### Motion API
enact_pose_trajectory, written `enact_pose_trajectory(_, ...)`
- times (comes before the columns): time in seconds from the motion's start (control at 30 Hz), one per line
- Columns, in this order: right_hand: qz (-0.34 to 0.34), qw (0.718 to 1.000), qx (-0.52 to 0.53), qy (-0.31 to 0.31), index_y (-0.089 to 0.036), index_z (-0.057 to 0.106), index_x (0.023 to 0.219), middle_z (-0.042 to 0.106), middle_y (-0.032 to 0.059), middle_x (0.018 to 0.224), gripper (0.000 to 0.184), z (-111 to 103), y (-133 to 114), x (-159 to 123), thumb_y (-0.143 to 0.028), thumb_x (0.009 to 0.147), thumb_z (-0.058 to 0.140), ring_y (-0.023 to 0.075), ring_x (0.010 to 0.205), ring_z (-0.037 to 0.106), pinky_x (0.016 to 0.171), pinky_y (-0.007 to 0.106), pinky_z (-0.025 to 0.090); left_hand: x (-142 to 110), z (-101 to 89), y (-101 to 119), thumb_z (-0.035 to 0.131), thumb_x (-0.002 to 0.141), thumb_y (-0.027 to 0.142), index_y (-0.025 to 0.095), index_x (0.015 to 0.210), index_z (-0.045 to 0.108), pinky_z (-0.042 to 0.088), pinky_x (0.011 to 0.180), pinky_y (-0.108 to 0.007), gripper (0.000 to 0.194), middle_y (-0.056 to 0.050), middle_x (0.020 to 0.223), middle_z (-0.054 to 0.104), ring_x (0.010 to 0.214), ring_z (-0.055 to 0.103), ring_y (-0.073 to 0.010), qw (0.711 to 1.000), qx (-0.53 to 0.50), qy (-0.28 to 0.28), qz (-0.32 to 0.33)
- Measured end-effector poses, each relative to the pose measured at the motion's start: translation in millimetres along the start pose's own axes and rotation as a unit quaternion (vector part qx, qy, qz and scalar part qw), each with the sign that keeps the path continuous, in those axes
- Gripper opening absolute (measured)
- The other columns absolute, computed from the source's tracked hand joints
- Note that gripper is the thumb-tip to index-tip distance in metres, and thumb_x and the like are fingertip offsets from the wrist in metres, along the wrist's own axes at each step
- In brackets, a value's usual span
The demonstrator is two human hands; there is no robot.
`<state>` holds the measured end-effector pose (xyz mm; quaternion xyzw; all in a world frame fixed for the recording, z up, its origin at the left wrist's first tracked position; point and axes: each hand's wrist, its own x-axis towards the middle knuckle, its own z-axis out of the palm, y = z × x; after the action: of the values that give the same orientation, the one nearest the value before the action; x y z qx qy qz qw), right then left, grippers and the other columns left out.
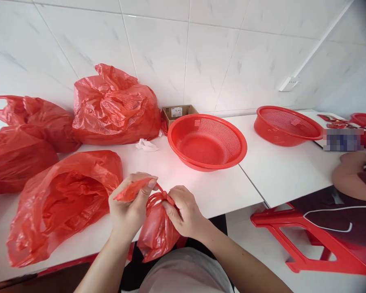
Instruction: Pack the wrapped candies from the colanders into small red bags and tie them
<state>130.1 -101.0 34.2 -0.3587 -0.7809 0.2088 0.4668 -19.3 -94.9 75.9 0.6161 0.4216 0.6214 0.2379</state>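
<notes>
Pale shirt fills the bottom edge of the view, with both forearms reaching up from it to the left hand and right hand, held over the near edge of the desk. Between them a small red bag hangs past that edge, puffed out, its gathered neck drawn into a knot with thin looped strands around it. Left fingers pinch a flat red flap of the plastic beside the knot, while right fingers curl closed around the neck just under it. Just left of the hands, a large open red bag lies on its side on the desk, and beyond it two more bulging bags heap at the left edge. Farther back, a big full bag leans on the tiled wall. A crumpled white tissue lies at its foot, near a small cardboard box and a red colander. Across a seam to the right sit a second colander and a third, near a co-worker's arm and a red stool.
</notes>
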Motion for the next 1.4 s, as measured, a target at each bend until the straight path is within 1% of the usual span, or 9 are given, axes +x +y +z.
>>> enact_pose_trajectory(0.13, 0.012, 0.999, 0.050, -0.013, -0.024, 0.033, 0.071, 0.042, -0.0027, 0.060, 0.028, -0.9, -6.5, -0.9, -0.029, 0.098, 0.037, 0.0143, 0.058, 0.040, 0.068, 0.031, 0.040, 1.8, 2.3, -0.7, 0.067, 0.088, 0.027, 0.026, 0.084, 0.073, 0.051, 0.070, -0.028, 0.007, 0.001, 0.077, 0.066, 0.073, 0.062, -0.0148, 0.998, -0.024, 0.046, -0.040)
enact_pose_trajectory(0.23, 0.038, 0.995, 0.091, -0.016, -0.023, 0.034, 0.070, 0.045, -0.0013, 0.063, 0.033, -2.8, -7.6, 0.1, -0.033, 0.101, 0.033, 0.0148, 0.062, 0.044, 0.071, 0.031, 0.043, 6.8, 3.9, 0.6, 0.067, 0.088, 0.030, 0.024, 0.080, 0.073, 0.051, 0.075, -0.028, 0.011, 0.000, 0.077, 0.065, 0.077, 0.062, -0.0147, 0.997, -0.028, 0.040, -0.063)
enact_pose_trajectory(0.47, 0.088, 0.995, 0.045, -0.005, -0.023, 0.043, 0.071, 0.053, 0.0013, 0.069, 0.037, -5.1, 2.6, 6.0, -0.038, 0.103, 0.032, 0.0155, 0.067, 0.050, 0.072, 0.031, 0.043, 5.8, 14.4, -2.4, 0.048, 0.098, 0.039, 0.022, 0.096, 0.061, 0.054, 0.080, -0.033, 0.022, -0.004, 0.093, 0.067, 0.087, 0.065, -0.0172, 0.984, -0.117, -0.079, -0.113)
enact_pose_trajectory(0.6, 0.105, 0.994, 0.037, 0.022, -0.022, 0.047, 0.071, 0.053, -0.0001, 0.066, 0.039, -11.0, 8.2, 7.9, -0.041, 0.103, 0.033, 0.0149, 0.065, 0.050, 0.072, 0.031, 0.043, 2.5, 12.2, -10.7, 0.066, 0.087, 0.039, 0.024, 0.120, 0.058, 0.055, 0.085, -0.035, 0.037, -0.005, 0.102, 0.070, 0.092, 0.068, -0.0198, 0.976, -0.035, -0.176, -0.127)
enact_pose_trajectory(0.73, 0.112, 0.990, 0.083, 0.012, -0.023, 0.056, 0.079, 0.061, 0.0026, 0.077, 0.043, -22.0, 12.0, 4.7, -0.045, 0.103, 0.029, 0.0173, 0.078, 0.058, 0.081, 0.034, 0.045, 5.7, 7.6, -14.8, 0.071, 0.083, 0.037, 0.022, 0.094, 0.072, 0.057, 0.084, -0.036, 0.019, -0.006, 0.091, 0.075, 0.085, 0.071, -0.0225, 0.958, 0.012, -0.250, -0.137)
enact_pose_trajectory(0.9, 0.155, 0.981, 0.110, -0.025, -0.022, 0.059, 0.103, 0.066, 0.0063, 0.102, 0.027, -28.0, 14.1, -5.8, -0.043, 0.100, 0.043, 0.0207, 0.100, 0.060, 0.091, 0.037, 0.045, 3.1, 10.9, -17.8, 0.066, 0.086, 0.033, 0.023, 0.092, 0.074, 0.056, 0.079, -0.034, 0.013, -0.005, 0.091, 0.076, 0.085, 0.071, -0.0222, 0.964, 0.093, -0.234, -0.086)
enact_pose_trajectory(1.03, 0.134, 0.990, 0.037, -0.012, -0.022, 0.051, 0.081, 0.060, 0.0030, 0.078, 0.023, -22.9, 14.2, -10.4, -0.033, 0.100, 0.042, 0.0177, 0.075, 0.055, 0.075, 0.034, 0.046, -3.9, 18.8, -24.1, 0.065, 0.086, 0.029, 0.021, 0.083, 0.072, 0.056, 0.074, -0.033, 0.010, -0.005, 0.087, 0.076, 0.079, 0.071, -0.0217, 0.977, 0.121, -0.171, -0.041)
enact_pose_trajectory(1.13, 0.107, 0.994, -0.008, 0.007, -0.023, 0.042, 0.073, 0.054, 0.0019, 0.069, 0.029, -16.9, 12.0, -9.6, -0.027, 0.101, 0.036, 0.0166, 0.066, 0.050, 0.069, 0.032, 0.044, -9.5, 24.9, -26.5, 0.062, 0.088, 0.027, 0.020, 0.087, 0.072, 0.055, 0.083, -0.035, 0.013, -0.006, 0.095, 0.077, 0.088, 0.071, -0.0221, 0.984, 0.101, -0.138, -0.049)
enact_pose_trajectory(1.4, 0.063, 0.997, -0.041, 0.030, -0.022, 0.044, 0.076, 0.056, 0.0031, 0.071, 0.025, -4.2, 10.0, -3.9, -0.022, 0.100, 0.036, 0.0171, 0.068, 0.051, 0.069, 0.031, 0.043, -13.9, 29.9, -17.4, 0.058, 0.092, 0.035, 0.016, 0.092, 0.071, 0.057, 0.077, -0.029, 0.022, -0.008, 0.095, 0.076, 0.087, 0.072, -0.0195, 0.989, 0.038, -0.067, -0.122)
